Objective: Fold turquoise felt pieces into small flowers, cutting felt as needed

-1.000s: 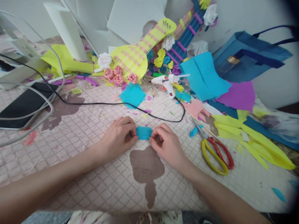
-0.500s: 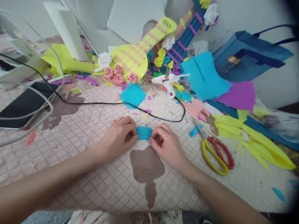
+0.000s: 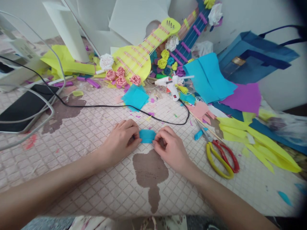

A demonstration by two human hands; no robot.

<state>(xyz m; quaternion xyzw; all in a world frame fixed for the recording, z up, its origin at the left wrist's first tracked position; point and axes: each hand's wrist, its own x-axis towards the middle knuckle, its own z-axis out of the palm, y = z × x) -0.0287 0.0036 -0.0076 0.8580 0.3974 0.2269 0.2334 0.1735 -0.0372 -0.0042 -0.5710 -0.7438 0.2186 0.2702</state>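
Observation:
Between my two hands a small piece of blue crepe paper (image 3: 147, 136) is held by its ends, with a crease running along it. My left hand (image 3: 127, 135) pinches the left end between thumb and fingertips. At the other end, my right hand (image 3: 169, 145) has its thumb and forefinger closed on the paper. Both hands rest low over the patterned tablecloth (image 3: 107, 188). Beyond them lies a stack of blue paper squares (image 3: 136, 97). To the right are scissors (image 3: 222, 158) with yellow and red handles.
A white glue gun (image 3: 171, 84) trails a black cord (image 3: 100, 105) across the table. Behind stands a yellow paper guitar (image 3: 134, 62) with pink paper roses (image 3: 120, 77). A tablet-like device (image 3: 22, 107) lies left, a blue bag (image 3: 254, 60) right, and yellow paper strips (image 3: 256, 143) nearer.
The view has shifted very slightly. My hands keep the same pinch on the blue crepe paper, with almost no visible movement.

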